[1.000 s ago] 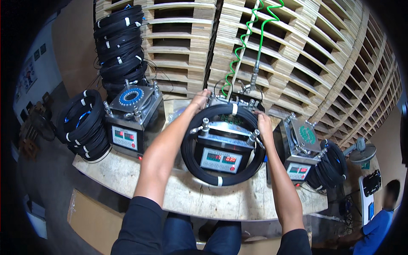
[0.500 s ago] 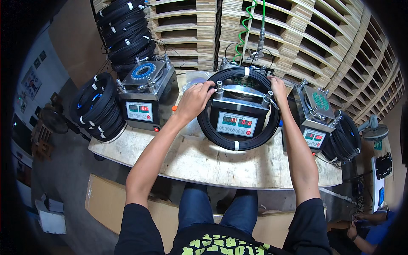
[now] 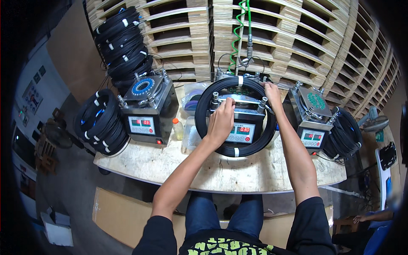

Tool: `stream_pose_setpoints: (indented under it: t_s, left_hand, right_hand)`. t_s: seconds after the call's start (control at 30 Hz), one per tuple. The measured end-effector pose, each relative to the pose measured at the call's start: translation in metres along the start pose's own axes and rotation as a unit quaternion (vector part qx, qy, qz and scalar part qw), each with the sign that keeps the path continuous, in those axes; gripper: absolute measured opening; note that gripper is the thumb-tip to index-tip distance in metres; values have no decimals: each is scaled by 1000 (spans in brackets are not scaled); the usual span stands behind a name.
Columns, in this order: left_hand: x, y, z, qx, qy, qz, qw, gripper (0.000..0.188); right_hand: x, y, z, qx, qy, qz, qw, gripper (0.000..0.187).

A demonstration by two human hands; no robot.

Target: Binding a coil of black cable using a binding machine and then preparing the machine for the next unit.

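A thick coil of black cable, bound with white bands, hangs tilted around the middle bench machine. That machine has a metal top plate, upright posts and a lit digital panel. My left hand reaches inside the coil at the machine's front, covering part of the panel. Its fingers are bunched together at the top plate's front edge; whatever is between them is hidden. On the coil's upper right side is my right hand, fingers curled at the cable.
Similar machines stand left and right on the wooden table. Cable coils are stacked at the left, more at the right. A small bottle with an orange cap stands mid-left. Wooden pallets rise behind. A person sits lower right.
My left hand has let go of the coil's left side and moved right and down to the machine's front. The machine's display has changed. My right hand stays at the coil's right side.
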State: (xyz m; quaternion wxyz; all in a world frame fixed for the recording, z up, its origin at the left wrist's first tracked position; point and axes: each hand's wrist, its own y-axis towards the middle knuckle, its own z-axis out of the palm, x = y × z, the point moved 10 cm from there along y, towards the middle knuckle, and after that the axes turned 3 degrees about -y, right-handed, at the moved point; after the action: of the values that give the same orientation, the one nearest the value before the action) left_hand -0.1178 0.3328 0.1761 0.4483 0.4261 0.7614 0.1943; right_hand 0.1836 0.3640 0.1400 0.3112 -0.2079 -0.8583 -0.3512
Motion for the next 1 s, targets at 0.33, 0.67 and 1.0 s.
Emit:
stream_pose_setpoints:
  t_s: [0.33,0.67,1.0]
  left_hand:
    - [-20,25,-31,-62,29,124,990,20]
    - [64,25,-26,1,18,6,1000,90]
    - [64,27,-26,-22,0,-14,1000,92]
  right_hand:
    - [22,-55,-62,-175,4,-29,984,24]
    - [56,-144,-69,-129,96,-24,987,25]
    - [42,-148,-80,-125,200,-26,971,13]
